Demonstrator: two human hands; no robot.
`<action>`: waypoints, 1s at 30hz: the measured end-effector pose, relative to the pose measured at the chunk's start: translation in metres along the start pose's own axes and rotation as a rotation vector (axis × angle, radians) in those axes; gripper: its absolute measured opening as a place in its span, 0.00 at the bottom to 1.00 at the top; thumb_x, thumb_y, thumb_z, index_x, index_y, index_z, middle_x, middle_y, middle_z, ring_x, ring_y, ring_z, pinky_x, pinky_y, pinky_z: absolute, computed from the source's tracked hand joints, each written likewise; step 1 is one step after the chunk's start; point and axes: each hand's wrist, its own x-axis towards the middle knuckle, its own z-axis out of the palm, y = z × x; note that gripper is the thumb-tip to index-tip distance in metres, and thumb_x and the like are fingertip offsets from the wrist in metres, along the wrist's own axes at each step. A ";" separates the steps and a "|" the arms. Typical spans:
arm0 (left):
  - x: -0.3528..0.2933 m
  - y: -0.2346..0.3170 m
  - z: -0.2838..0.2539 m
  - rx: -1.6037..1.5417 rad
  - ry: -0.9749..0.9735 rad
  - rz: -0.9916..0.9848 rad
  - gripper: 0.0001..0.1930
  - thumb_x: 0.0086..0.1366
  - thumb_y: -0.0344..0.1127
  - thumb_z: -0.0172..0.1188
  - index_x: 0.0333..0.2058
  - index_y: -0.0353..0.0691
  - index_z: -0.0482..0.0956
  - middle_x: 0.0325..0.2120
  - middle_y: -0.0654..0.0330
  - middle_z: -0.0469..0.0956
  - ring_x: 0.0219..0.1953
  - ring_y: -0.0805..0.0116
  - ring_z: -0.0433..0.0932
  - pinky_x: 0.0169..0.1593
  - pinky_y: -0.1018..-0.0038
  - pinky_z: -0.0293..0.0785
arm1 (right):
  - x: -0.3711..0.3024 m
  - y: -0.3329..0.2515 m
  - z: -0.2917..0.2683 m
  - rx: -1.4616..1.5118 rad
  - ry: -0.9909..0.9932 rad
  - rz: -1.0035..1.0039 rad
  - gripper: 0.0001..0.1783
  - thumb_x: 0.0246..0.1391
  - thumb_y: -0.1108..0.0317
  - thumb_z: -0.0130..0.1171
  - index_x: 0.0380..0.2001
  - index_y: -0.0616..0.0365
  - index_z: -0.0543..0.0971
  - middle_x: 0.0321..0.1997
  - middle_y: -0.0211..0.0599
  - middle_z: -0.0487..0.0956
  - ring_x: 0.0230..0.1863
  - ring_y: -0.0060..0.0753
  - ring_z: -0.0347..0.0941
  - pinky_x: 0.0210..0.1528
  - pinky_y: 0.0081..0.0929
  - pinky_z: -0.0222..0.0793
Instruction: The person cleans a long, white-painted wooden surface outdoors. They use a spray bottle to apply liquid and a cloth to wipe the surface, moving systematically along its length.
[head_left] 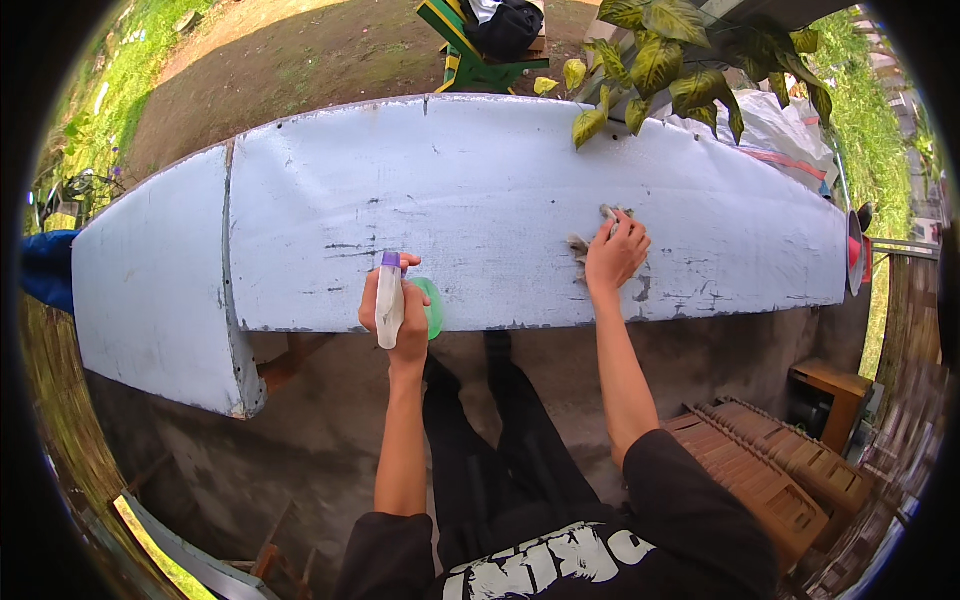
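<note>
My left hand point(398, 310) is wrapped round a spray bottle point(390, 300) with a white head, a purple nozzle and a green body, held over the near edge of the table. Farther right, my right hand point(616, 256) presses a crumpled greyish cloth point(578, 246) onto the tabletop, its fingers bent over it. Bits of the cloth stick out to the left of the hand and beyond the fingertips. Beneath both hands lies the pale blue tabletop point(480, 180), scuffed with dark scratches and chipped along its near edge.
Variegated leaves point(680, 70) overhang the table's far right. A white sack point(775, 130) lies behind that end. Beyond the far edge stands a green and yellow bench point(455, 50) with dark cloth on it. Brown plastic crates point(750, 480) sit low at the right. A seam splits the tabletop at left.
</note>
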 end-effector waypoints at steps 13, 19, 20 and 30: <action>-0.014 -0.007 0.033 0.119 -0.068 -0.027 0.14 0.55 0.16 0.47 0.39 0.29 0.77 0.35 0.53 0.81 0.33 0.69 0.79 0.43 0.72 0.75 | -0.073 0.068 -0.059 0.286 -0.158 -0.262 0.11 0.60 0.67 0.61 0.46 0.52 0.83 0.49 0.35 0.78 0.55 0.44 0.71 0.56 0.44 0.65; -0.019 -0.013 0.042 0.095 -0.094 0.049 0.14 0.58 0.17 0.48 0.42 0.29 0.77 0.36 0.52 0.83 0.25 0.76 0.74 0.33 0.76 0.74 | -0.004 0.148 -0.045 0.030 -0.027 0.017 0.13 0.65 0.63 0.56 0.49 0.53 0.81 0.52 0.36 0.76 0.57 0.46 0.68 0.59 0.45 0.63; -0.020 -0.010 0.045 0.087 -0.098 0.005 0.15 0.57 0.16 0.48 0.42 0.29 0.77 0.35 0.52 0.82 0.29 0.73 0.76 0.39 0.73 0.74 | -0.003 0.136 -0.043 -0.007 -0.003 0.062 0.13 0.65 0.63 0.55 0.49 0.53 0.81 0.52 0.36 0.76 0.57 0.46 0.68 0.59 0.46 0.63; -0.026 -0.010 0.007 0.007 0.008 -0.001 0.13 0.57 0.16 0.47 0.40 0.27 0.76 0.36 0.49 0.83 0.22 0.76 0.75 0.30 0.77 0.74 | -0.089 -0.007 -0.045 0.319 -0.226 -0.421 0.13 0.63 0.64 0.58 0.49 0.52 0.82 0.53 0.35 0.77 0.59 0.45 0.69 0.59 0.45 0.64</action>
